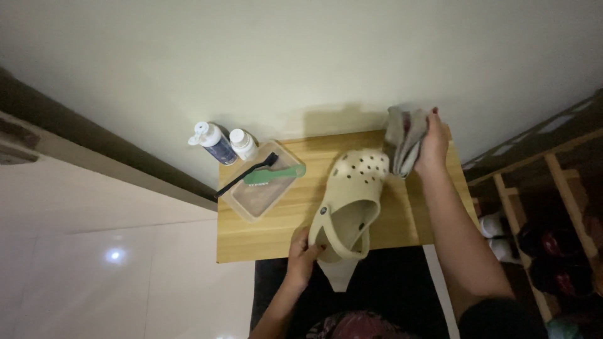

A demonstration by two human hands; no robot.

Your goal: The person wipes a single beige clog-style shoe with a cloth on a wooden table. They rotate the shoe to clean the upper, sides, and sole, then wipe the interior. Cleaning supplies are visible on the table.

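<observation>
Centre of frame: beige perforated clog [349, 206] lying on wooden bench [270, 242], toe toward wall. Left hand [303, 256] at heel end, fingers curled around the strap and rim, steadying. Right hand [432, 145] upper right, fingers clamped on bunched grey cloth [402, 139], just beside the toe. Looks like the wiping stage; cloth apparently needs bringing onto the upper. Left of clog: clear tray [259, 199] with green brush [274, 175], black brush [247, 175], two bottles [224, 143] behind.
</observation>
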